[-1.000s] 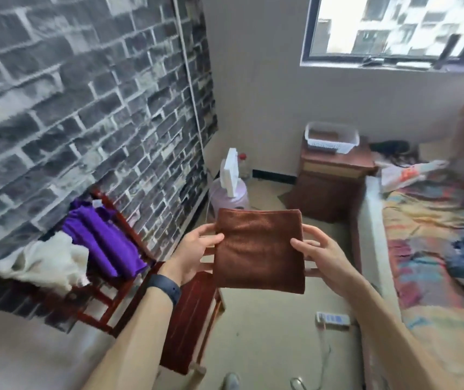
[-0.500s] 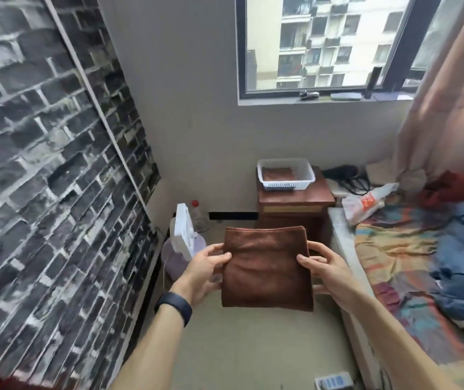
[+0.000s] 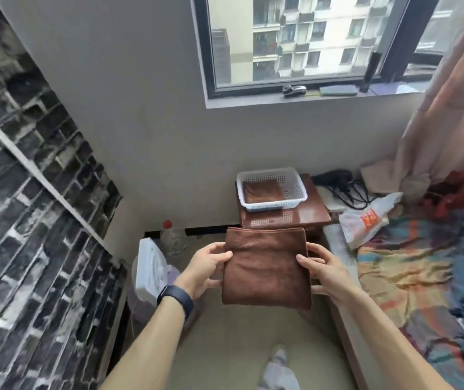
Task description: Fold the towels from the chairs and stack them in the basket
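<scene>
Brown towel [image 3: 266,267]: folded into flat rectangle, held up in mid-air, clear of floor, gripped at both side edges, top edge level, face toward camera. White perforated basket [image 3: 295,196]: set on small wooden nightstand below window, beyond held towel. Second brown towel [image 3: 263,190]: folded, laid flat in basket's left part; layer count cannot be judged.

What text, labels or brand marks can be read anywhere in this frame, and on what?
None can be read.
White plastic bag on the bed: orange printed mark, too blurred to read.
Folded brown towel, white basket, wristband and bottle: no visible text.
</scene>
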Demonstrator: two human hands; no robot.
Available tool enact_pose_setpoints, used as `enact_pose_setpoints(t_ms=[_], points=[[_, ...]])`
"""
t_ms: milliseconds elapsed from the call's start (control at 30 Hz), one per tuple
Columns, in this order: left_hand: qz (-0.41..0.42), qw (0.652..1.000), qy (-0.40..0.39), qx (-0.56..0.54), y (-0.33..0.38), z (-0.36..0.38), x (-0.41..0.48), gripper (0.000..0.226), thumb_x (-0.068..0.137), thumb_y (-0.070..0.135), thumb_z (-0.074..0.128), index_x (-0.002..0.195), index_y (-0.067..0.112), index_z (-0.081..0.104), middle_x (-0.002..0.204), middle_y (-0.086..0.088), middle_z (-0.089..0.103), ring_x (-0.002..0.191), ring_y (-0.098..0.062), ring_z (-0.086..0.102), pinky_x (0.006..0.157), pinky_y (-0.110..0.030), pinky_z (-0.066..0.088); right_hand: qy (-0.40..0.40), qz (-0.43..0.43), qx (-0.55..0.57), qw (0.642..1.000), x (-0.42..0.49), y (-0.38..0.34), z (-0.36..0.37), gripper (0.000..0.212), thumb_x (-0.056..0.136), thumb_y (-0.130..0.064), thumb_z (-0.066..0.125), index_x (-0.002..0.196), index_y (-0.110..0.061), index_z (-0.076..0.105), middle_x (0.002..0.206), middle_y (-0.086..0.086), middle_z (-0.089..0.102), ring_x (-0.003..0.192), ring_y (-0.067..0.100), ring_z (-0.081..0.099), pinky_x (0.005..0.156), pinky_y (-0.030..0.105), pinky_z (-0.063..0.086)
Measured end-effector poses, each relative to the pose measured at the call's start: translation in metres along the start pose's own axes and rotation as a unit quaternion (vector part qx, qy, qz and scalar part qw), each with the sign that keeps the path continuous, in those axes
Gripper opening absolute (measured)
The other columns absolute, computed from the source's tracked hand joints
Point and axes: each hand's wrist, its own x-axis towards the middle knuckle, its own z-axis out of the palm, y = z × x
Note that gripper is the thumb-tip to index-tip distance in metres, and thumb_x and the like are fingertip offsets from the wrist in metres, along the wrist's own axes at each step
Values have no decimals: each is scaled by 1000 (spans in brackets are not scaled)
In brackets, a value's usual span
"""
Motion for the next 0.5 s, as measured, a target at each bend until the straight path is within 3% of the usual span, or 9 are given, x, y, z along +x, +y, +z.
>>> enact_pose_setpoints(t_ms=[233, 367, 500], points=[[0, 1000, 13, 20, 107, 32, 136, 23, 95, 18, 63, 118, 22, 67, 103, 0, 75, 83, -15, 70, 70, -38, 57, -7, 6, -7, 1000, 157, -86, -28, 27, 93, -22, 70, 119, -30, 66, 106, 7, 74, 88, 18, 75, 64, 37, 59], [-3, 1000, 26, 13, 149, 48, 202, 21, 97, 20, 62, 118, 21, 66, 107, -2, 74, 84, -16, 70, 72, -39, 57, 0, 8, -18, 1000, 236, -127, -40, 25, 94, -22, 70, 118, -29, 65, 105, 7, 76, 91, 22, 75, 65, 38, 60], [-22, 999, 39, 10, 166, 56, 267, 20, 99, 21, 59, 117, 18, 65, 106, -2, 73, 83, -17, 69, 72, -37, 57, 18, 14, -42, 999, 310, -144, -46, 23, 94, -20, 70, 115, -27, 66, 100, 5, 76, 78, 12, 74, 56, 25, 56]])
